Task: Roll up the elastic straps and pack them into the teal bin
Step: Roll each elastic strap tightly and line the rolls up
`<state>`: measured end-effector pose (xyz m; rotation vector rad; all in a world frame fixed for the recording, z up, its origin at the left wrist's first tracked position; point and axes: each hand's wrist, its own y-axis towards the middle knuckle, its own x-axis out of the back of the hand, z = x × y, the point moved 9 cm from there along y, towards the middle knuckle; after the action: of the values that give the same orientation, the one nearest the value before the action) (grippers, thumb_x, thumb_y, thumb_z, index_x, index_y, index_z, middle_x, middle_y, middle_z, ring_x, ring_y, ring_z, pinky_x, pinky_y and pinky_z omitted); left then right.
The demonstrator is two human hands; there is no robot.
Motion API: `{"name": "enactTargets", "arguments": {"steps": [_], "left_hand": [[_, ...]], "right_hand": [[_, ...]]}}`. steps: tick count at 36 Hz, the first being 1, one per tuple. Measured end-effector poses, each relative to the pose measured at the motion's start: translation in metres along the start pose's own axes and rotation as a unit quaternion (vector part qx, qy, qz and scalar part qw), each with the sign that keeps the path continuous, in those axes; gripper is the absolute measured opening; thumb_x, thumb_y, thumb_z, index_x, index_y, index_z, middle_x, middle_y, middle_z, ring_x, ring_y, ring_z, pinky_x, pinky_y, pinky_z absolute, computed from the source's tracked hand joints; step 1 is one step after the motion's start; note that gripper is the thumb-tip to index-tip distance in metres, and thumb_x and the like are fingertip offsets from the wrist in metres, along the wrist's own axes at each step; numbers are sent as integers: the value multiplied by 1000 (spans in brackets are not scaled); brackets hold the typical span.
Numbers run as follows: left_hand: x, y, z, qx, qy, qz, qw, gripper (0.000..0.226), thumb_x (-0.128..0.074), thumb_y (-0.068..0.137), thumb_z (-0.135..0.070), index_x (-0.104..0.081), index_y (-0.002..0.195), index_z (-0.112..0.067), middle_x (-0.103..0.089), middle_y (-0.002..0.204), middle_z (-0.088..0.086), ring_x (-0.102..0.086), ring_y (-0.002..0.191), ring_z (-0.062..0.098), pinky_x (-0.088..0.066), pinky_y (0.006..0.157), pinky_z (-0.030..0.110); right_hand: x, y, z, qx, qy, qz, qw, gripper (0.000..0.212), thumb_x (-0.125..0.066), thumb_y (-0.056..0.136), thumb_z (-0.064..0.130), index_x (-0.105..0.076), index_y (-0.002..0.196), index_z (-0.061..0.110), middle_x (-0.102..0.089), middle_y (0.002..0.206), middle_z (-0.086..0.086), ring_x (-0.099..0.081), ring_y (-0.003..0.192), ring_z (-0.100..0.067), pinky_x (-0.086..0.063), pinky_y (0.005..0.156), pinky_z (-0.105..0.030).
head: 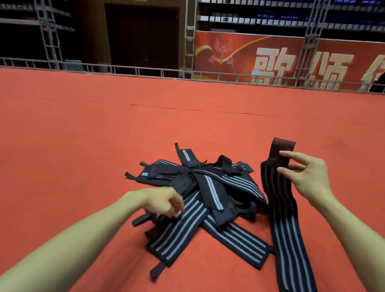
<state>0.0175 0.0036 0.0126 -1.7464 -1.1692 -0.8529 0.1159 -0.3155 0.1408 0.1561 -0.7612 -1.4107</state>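
One strap (281, 215) is lifted at 3 o'clock of the pile (208, 194), tail trailing on the red carpet (70, 134). Right hand (308, 176) grip: pinching it just below the velcro end. Left hand (162, 201) at the pile's 8 o'clock, blurred, grip can't tell. Step looks like singling out; rolling not started. Next likely needs both hands on that strap. Teal bin not in view. Open carpet all round; railing (147, 72) far at 12.

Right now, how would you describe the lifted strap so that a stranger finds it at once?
On the red carpet lies a pile of black straps with grey stripes. Just right of it, the right hand pinches one strap. Only this one rises from the carpet, with a dark reddish patch at its top.
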Motion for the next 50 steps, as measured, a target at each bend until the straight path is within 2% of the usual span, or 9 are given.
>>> {"name": "enactTargets", "arguments": {"steps": [4,7,16,24,31,39,45,48,50], "left_hand": [[31,40,-39,-10,21,-134,991,24,-54,90,-10,-70,108,-14,-72,107,1,-65,99,16,-49,89,25],[38,83,-77,-57,22,-173,983,19,-54,95,-15,-69,108,-13,-70,108,4,-62,102,20,-48,91,32],[9,187,-153,-141,78,-136,978,24,-58,97,-19,-68,116,-9,-62,117,13,-56,114,28,-41,100,36],[-12,218,-146,-65,209,-48,975,48,-54,93,-29,-53,140,-18,-46,140,10,-40,126,34,-31,110,41],[0,194,-149,-94,175,-89,976,37,-64,91,-24,-53,125,-12,-53,120,9,-38,116,30,-37,98,39],[36,120,-129,-126,90,-90,984,18,-58,97,-19,-63,114,-16,-61,95,2,-41,102,22,-36,90,36],[78,50,-113,-139,29,-172,975,14,-62,97,-22,-57,87,-14,-47,69,-8,-40,61,3,-31,61,19],[116,15,-107,-127,-6,-264,956,18,-60,98,-19,-54,84,-9,-52,71,-3,-46,65,0,-38,64,26],[139,-7,-107,-123,-2,-305,944,22,-61,97,-20,-53,84,-4,-56,82,9,-52,80,15,-42,78,38]], "right_hand": [[1,4,-15,-10,4,0,1000,43,-78,78,-6,-71,112,18,-71,97,-5,-67,78,-18,-52,65,-11],[8,8,-27,-13,4,-3,1000,43,-78,77,-6,-71,111,19,-71,98,-5,-68,80,-21,-52,67,-12],[53,11,-65,-31,-10,-29,999,40,-77,78,-6,-72,111,16,-69,103,2,-66,75,-11,-52,65,-9],[73,6,-103,-53,-22,-37,998,45,-78,77,-5,-70,108,26,-70,104,4,-66,75,-1,-52,68,-10],[69,0,-101,-62,-8,-30,998,42,-77,78,-6,-72,111,21,-70,103,3,-66,79,-5,-52,68,-9],[60,-4,-71,-53,7,-29,998,43,-77,79,-5,-72,110,25,-70,106,2,-68,82,-10,-54,74,-31],[44,1,-23,-28,27,-25,999,43,-77,79,-5,-72,111,23,-71,106,3,-69,80,-10,-54,77,-31],[41,8,8,0,24,-28,999,44,-78,78,-4,-71,108,29,-72,104,3,-67,71,2,-53,74,-29],[41,13,28,15,23,-31,999,45,-78,78,-4,-70,108,29,-72,102,2,-67,73,0,-54,73,-27]]}}
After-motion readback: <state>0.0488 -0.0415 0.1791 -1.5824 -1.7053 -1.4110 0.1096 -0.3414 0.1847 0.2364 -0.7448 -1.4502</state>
